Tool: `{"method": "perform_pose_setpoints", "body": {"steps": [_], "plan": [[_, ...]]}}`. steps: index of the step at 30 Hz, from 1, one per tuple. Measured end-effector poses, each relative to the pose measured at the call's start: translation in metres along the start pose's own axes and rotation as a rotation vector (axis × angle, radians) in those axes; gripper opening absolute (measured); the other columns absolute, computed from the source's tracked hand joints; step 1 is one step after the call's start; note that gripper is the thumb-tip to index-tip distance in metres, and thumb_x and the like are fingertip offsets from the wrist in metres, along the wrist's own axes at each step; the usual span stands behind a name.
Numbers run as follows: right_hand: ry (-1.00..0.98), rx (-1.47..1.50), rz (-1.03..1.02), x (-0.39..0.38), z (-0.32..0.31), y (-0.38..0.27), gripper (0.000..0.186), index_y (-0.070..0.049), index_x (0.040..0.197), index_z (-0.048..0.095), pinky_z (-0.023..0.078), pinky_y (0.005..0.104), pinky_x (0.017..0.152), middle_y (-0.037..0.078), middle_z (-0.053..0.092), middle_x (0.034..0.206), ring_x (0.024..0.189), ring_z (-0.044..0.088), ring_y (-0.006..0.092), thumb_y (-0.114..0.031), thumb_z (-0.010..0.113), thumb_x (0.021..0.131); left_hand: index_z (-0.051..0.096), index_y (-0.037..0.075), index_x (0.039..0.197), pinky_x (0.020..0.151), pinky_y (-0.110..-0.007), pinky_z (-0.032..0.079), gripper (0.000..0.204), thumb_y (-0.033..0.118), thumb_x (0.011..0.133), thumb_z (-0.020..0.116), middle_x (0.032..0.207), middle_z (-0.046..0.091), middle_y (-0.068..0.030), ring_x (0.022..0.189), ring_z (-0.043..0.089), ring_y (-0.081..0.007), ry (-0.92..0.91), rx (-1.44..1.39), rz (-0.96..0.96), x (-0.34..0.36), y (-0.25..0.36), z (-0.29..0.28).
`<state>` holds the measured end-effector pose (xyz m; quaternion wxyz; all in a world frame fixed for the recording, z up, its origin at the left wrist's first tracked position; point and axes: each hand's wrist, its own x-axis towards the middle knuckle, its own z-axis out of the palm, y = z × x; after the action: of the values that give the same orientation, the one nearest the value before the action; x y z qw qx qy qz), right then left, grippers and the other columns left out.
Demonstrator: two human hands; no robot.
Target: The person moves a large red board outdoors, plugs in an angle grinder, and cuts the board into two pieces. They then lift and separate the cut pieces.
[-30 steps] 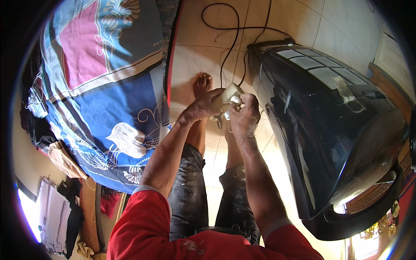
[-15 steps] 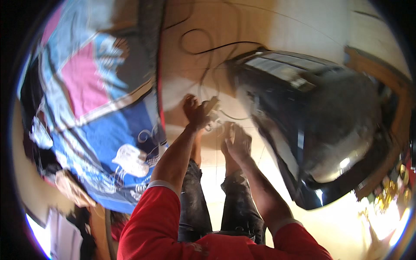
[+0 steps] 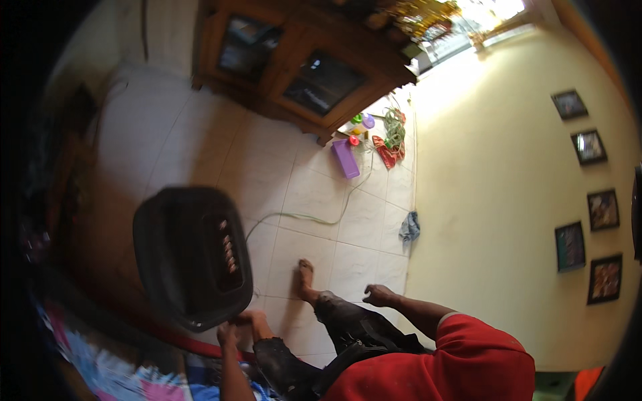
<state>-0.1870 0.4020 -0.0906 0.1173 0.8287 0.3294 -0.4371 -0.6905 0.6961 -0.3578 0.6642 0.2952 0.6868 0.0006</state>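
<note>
A black, rounded boxy appliance (image 3: 180,267) with a dark panel of small marks stands at the left, slightly blurred. Close under its lower edge is my left hand (image 3: 228,336), its fingers mostly dark and hidden, so I cannot tell whether it grips anything. My right hand (image 3: 380,295) hangs over the floor near the wall, loosely bent with fingers partly apart and nothing visible in it. A pale cord (image 3: 307,217) runs across the tiles between the appliance and the cabinet side.
A wooden cabinet (image 3: 267,73) with dark glass doors stands ahead. Beside it lie a purple bin (image 3: 346,159), small colourful items and a green tangle (image 3: 394,127). A grey-blue cloth (image 3: 409,226) lies by the wall (image 3: 481,200), where framed pictures hang. Patterned fabric (image 3: 114,367) is at lower left.
My view has turned, bringing the cabinet and wall into sight. My hands, close together before with a pale item at the left one, are now apart. The patterned fabric shows less.
</note>
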Motion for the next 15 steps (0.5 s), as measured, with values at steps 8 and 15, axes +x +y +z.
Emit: {"method": "perform_pose_setpoints", "body": {"steps": [8,15], "plan": [[-0.055,0.604,0.227,-0.033,0.050,0.158,0.038,-0.002,0.107,0.079,0.061,0.0442,0.071,0.019,0.078,0.088,0.077,0.077,0.0321,-0.037,0.073,0.092,0.061,0.012,0.101,0.054,-0.046,0.056,0.012,0.022,0.104,0.054,0.077,0.059,-0.0056,0.062,0.060,-0.0228,0.093,0.188,-0.206,-0.160,0.049,0.023],[0.036,1.206,0.345,-0.045,0.010,0.287,0.028,-0.001,0.100,0.075,0.057,0.0364,0.055,0.011,0.075,0.082,0.064,0.071,0.0199,-0.028,0.073,0.094,0.062,0.005,0.130,0.065,-0.043,0.062,0.030,0.014,0.101,0.060,0.098,0.071,-0.0116,0.076,0.071,-0.0242,0.054,0.435,0.008,-0.209,0.168,0.204]]}}
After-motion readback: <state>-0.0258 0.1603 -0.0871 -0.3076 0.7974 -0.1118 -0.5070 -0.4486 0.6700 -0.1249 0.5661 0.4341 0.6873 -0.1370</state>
